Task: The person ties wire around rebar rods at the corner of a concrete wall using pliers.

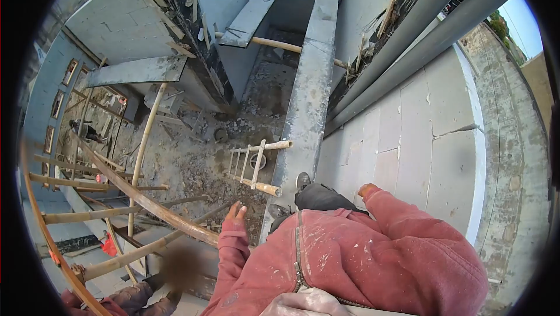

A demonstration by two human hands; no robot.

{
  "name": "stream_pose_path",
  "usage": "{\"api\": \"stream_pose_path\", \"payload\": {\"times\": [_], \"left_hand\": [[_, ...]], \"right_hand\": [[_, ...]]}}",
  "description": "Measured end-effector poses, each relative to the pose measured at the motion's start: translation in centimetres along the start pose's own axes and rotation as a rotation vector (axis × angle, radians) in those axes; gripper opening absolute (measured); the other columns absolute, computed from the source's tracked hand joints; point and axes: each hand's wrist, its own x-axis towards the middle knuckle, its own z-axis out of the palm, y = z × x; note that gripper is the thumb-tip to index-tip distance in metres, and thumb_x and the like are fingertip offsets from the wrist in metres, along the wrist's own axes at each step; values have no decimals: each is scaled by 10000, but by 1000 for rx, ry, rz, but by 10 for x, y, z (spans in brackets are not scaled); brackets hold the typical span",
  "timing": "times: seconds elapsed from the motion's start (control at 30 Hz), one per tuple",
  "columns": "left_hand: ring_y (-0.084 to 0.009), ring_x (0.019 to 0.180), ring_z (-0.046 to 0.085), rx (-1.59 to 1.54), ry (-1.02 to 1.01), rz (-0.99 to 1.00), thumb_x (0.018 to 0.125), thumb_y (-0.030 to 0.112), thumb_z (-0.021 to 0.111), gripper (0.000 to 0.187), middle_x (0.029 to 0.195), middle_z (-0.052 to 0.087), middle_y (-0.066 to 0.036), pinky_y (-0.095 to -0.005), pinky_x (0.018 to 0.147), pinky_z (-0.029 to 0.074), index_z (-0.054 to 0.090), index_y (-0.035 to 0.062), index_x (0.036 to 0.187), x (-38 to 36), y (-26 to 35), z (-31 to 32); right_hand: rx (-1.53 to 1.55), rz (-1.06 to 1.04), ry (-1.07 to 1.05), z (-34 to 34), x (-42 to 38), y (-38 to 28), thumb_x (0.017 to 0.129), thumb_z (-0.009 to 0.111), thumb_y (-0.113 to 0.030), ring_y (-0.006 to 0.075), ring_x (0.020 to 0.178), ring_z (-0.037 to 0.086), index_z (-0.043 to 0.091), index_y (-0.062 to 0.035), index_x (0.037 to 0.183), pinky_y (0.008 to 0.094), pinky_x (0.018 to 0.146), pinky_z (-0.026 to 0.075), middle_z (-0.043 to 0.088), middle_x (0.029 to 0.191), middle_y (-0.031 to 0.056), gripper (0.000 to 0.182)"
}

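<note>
down at the far left, bamboo scaffold poles [146, 202] cross each other above a rubble-strewn floor, and a small figure [87, 131] stands far below among them. at the bottom left another person [134, 298] in a dark padded sleeve sits close under the poles. moving right, a short ladder [254, 167] of pale rungs leans against the narrow concrete beam [309, 94] that runs up the middle. the left hand [236, 211] pokes out of a red sleeve with fingers loosely spread and empty, hanging in the air just beside a bamboo pole and near the foot of the ladder, touching nothing that i can make out. a shoe [303, 181] rests on the beam's edge. further right, the right hand [367, 190] is mostly hidden by its cuff and lies against the grey block wall [431, 141]; whether it is spread or curled i cannot tell. two grey pipes [420, 36] run along the wall top.
</note>
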Motion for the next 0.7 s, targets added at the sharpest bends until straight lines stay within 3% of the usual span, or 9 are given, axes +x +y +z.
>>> {"api": "stream_pose_path", "payload": {"times": [0.07, 0.13, 0.23, 0.33, 0.4, 0.53, 0.6, 0.63, 0.7], "left_hand": [[-318, 1212, 465, 402, -6, -115, 882, 383, 559, 560, 1278, 509, -201, -354, 1008, 345, 458, 29, 1304, -26, 5, -15], [-350, 1207, 463, 411, -31, -283, 876, 467, 522, 585, 1259, 520, -211, -383, 993, 359, 495, 33, 1267, -23, -69, -36], [-354, 1183, 482, 545, -92, -399, 874, 477, 520, 561, 1226, 543, -213, -402, 968, 375, 534, 32, 1216, -24, -91, -49], [-352, 1168, 495, 560, -96, -400, 873, 473, 527, 553, 1206, 552, -221, -404, 957, 382, 541, 28, 1201, 5, -85, -39], [-351, 1158, 504, 564, -106, -405, 873, 470, 532, 547, 1193, 559, -226, -406, 950, 386, 547, 26, 1192, 31, -71, -17], [-317, 1124, 527, 358, -11, -304, 874, 409, 567, 531, 1178, 579, -197, -368, 946, 386, 531, 2, 1213, 100, 54, 51], [-304, 1148, 510, 329, 65, -250, 879, 387, 561, 537, 1209, 563, -185, -355, 964, 376, 513, -10, 1236, 157, 81, 84], [-302, 1149, 509, 327, 50, -217, 880, 383, 560, 531, 1212, 560, -185, -350, 966, 375, 515, -8, 1236, 181, 103, 99], [-297, 1152, 507, 326, 1, -168, 881, 375, 557, 521, 1218, 555, -186, -342, 969, 373, 518, -4, 1237, 216, 146, 132]], "right_hand": [[-34, 9, -38, 43, 31, 27, 845, 543, -280, 247, 1164, 510, 581, -155, 1182, 353, 962, 416, 568, 1215, 56, 362], [104, 91, -97, 53, 31, 38, 919, 423, -432, 252, 1207, 476, 574, -167, 1221, 359, 1010, 376, 522, 1288, 79, 429], [115, 2, -97, 25, 18, 32, 801, 611, -168, 262, 1084, 565, 592, -127, 1150, 332, 897, 463, 607, 1152, 54, 352], [74, -146, 90, -16, 8, 30, 793, 618, -149, 270, 1065, 576, 587, -116, 1151, 333, 877, 473, 608, 1148, 67, 361], [439, 21, 9, -43, 33, 41, 801, 623, -162, 258, 1034, 590, 586, -104, 1148, 335, 865, 477, 607, 1148, 76, 354], [1062, 319, -10, -120, 106, 96, 842, 612, -247, 225, 969, 610, 543, -88, 1192, 347, 810, 492, 601, 1146, 91, 391], [555, -129, 321, -96, 223, 179, 874, 575, -366, 262, 979, 599, 474, -73, 1247, 406, 748, 495, 558, 1194, 112, 485], [818, -78, 348, -134, 223, 195, 874, 576, -374, 282, 1003, 589, 456, -73, 1260, 423, 742, 494, 544, 1210, 120, 504], [1820, 344, 202, -283, 140, 185, 858, 613, -346, 353, 1079, 542, 385, -65, 1302, 493, 770, 488, 457, 1295, 164, 572]]}}
